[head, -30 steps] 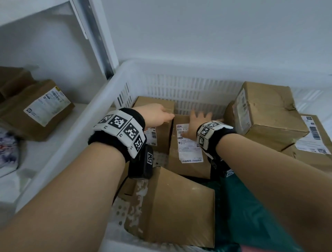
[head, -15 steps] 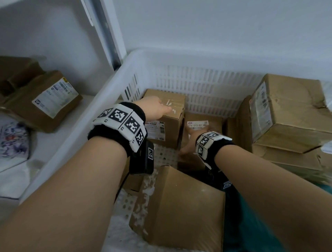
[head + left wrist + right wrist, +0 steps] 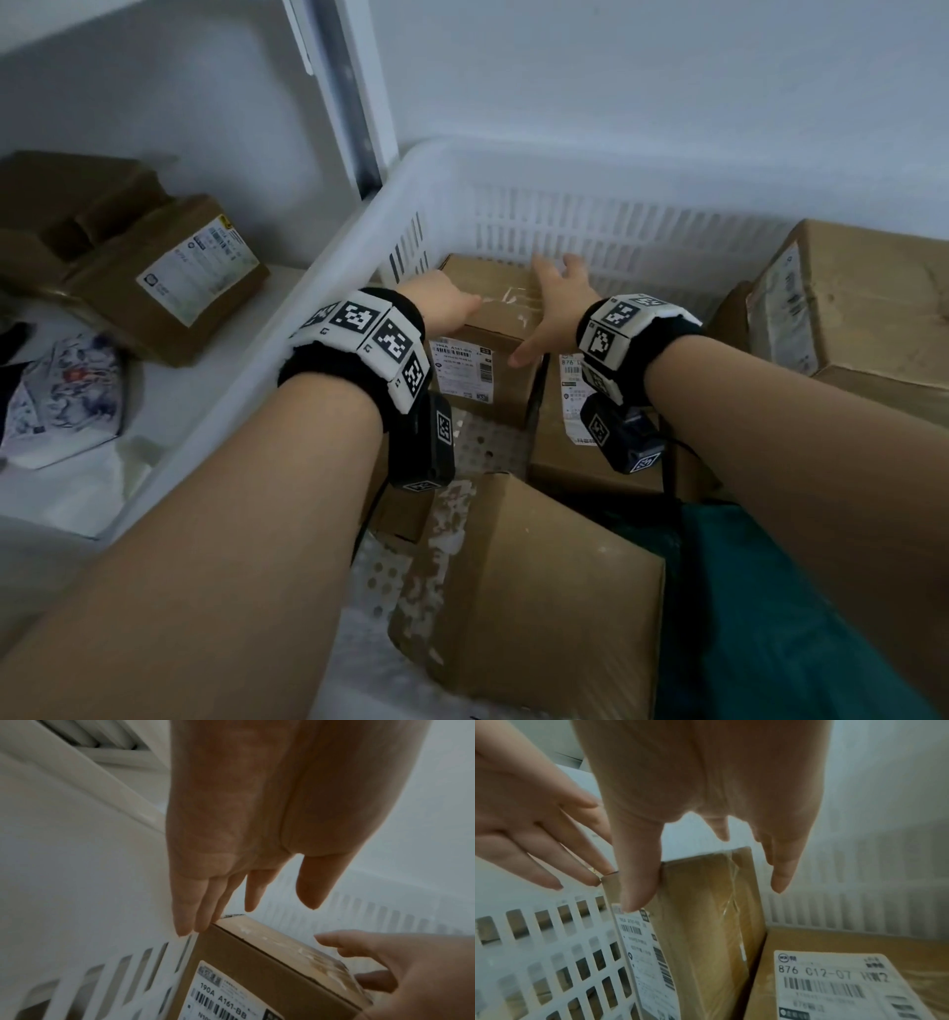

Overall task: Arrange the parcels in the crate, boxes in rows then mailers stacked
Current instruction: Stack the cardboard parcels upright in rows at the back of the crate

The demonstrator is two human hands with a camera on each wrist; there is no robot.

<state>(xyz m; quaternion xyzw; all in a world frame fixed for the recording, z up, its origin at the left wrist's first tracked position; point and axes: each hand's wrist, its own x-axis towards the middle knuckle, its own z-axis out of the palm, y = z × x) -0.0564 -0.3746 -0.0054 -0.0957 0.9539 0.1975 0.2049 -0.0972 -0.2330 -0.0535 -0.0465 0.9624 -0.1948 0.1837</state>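
A tall cardboard box (image 3: 500,300) with a "190A" label stands in the far left corner of the white crate (image 3: 565,164). My left hand (image 3: 452,308) lies at its top left edge, fingers straight and touching the corner (image 3: 200,923). Over the top of the box my right hand (image 3: 557,303) is spread, with the thumb (image 3: 639,882) against the front upper edge. Neither hand grips it. A flat box (image 3: 552,457) labelled "876" (image 3: 834,973) lies just to its right.
A bare box (image 3: 544,580) lies near the crate's front, with a teal mailer (image 3: 744,616) beside it. A large box (image 3: 862,308) sits on others at the right. Outside the crate, on the left, lie a labelled box (image 3: 169,277) and a floral mailer (image 3: 67,395).
My right hand has left the flat "876" box and moved up and left onto the top of the corner box. My left hand stays at that box's left edge.
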